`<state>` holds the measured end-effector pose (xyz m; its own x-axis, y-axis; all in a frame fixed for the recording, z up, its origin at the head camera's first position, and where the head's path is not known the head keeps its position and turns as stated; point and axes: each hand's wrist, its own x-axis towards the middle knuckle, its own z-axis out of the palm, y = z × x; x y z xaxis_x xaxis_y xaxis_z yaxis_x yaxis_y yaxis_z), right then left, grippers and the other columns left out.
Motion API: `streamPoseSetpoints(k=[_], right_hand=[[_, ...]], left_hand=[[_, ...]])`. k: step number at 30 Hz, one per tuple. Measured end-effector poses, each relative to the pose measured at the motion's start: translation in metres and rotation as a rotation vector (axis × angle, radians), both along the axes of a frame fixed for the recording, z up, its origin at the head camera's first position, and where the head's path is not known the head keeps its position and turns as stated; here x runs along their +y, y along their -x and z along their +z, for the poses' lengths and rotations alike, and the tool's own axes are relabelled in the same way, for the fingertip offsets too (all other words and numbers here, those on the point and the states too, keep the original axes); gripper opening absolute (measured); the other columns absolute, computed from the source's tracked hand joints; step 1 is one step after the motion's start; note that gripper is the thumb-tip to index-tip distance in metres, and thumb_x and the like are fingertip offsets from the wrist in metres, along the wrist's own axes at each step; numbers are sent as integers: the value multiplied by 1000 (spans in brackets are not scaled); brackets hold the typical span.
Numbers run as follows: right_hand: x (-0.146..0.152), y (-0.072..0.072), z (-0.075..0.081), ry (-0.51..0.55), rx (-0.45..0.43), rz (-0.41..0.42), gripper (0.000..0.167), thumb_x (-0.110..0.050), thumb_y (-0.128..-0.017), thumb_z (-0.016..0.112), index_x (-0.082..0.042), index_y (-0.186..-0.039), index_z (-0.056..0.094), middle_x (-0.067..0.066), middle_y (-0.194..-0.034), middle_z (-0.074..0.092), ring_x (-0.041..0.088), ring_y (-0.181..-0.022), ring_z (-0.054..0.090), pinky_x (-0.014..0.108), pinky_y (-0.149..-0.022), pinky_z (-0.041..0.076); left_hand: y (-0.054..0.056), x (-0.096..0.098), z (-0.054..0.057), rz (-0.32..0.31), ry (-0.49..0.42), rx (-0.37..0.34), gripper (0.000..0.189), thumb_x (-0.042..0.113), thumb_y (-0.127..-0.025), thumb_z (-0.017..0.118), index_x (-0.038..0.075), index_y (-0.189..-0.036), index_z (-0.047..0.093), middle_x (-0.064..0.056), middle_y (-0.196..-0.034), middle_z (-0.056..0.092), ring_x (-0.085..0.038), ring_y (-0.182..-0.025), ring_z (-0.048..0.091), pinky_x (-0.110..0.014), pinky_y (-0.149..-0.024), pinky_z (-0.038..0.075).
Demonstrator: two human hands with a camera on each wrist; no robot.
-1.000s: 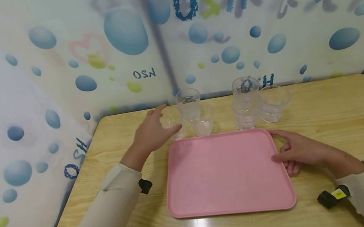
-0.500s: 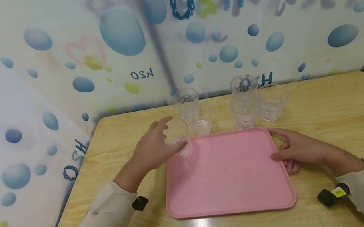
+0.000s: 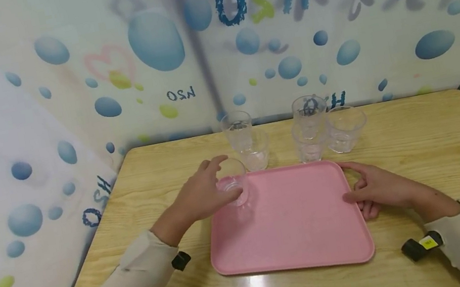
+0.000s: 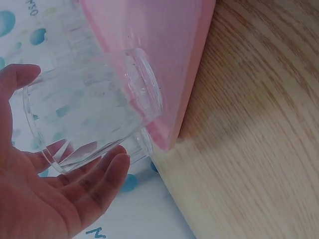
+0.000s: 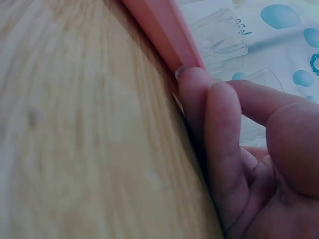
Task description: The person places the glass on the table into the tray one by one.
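My left hand (image 3: 200, 197) holds a clear drinking glass (image 3: 236, 173) between thumb and fingers, over the back left corner of a pink tray (image 3: 290, 225). In the left wrist view the base of the glass (image 4: 94, 109) lies close to the tray (image 4: 184, 69); I cannot tell whether they touch. My right hand (image 3: 383, 191) grips the tray's right edge, with the thumb on the rim and the index finger stretched along the back corner. Seen from the right wrist, curled fingers (image 5: 223, 129) meet the side of the tray (image 5: 169, 35).
Behind the tray stand several more clear glasses, two at left, a front one (image 3: 255, 154) and a back one (image 3: 238, 129), and a group at right with a wide glass (image 3: 346, 128). The wooden table (image 3: 430, 128) ends at a patterned wall (image 3: 218, 79).
My left hand has brought the glass from the back row toward me and slightly right, over the tray's corner. My right hand and the tray have stayed in place.
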<state>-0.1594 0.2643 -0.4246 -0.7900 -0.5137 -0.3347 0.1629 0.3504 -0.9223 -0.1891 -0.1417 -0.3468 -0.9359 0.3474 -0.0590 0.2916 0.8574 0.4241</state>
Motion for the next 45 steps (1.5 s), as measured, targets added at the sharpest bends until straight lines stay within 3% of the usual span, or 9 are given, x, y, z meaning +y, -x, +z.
streamPoseSetpoints(k=[20, 27, 33, 39, 45], right_hand=[[1, 1, 2, -8, 10, 0, 96, -19, -96, 67, -11, -161, -3, 13, -70, 67, 17, -50, 66, 42, -51, 58], [1, 2, 2, -6, 8, 2, 95, -19, -96, 67, -11, -161, -3, 13, -71, 66, 17, -50, 66, 42, -51, 58], [1, 2, 1, -5, 19, 6, 95, -19, -96, 67, -11, -161, -2, 12, -71, 66, 17, -51, 67, 43, -51, 58], [1, 2, 1, -5, 23, 5, 94, -19, -96, 67, -11, -161, -1, 12, -70, 66, 17, -51, 67, 43, -51, 58], [0, 1, 0, 0, 19, 9, 94, -19, -97, 66, -11, -161, -1, 12, -70, 67, 17, -51, 67, 44, -51, 58]], left_hand=[[-1, 1, -1, -22, 9, -13, 84, 53, -85, 70, 25, -154, 32, -15, -135, 49, -27, -93, 62, -46, -82, 52], [1, 2, 5, -59, 57, 26, 85, 60, -87, 64, 25, -156, 28, -17, -145, 42, -36, -116, 57, -56, -93, 49], [9, 12, 14, -54, 55, 69, 75, 57, -91, 60, 26, -154, 33, -16, -146, 42, -40, -125, 53, -59, -98, 47], [21, 31, 28, -72, 140, 104, 74, 53, -92, 62, 25, -154, 34, -15, -147, 41, -39, -125, 54, -57, -100, 46], [37, 48, 41, -85, 248, 86, 75, 57, -93, 59, 29, -155, 30, -11, -149, 40, -37, -110, 64, -61, -104, 40]])
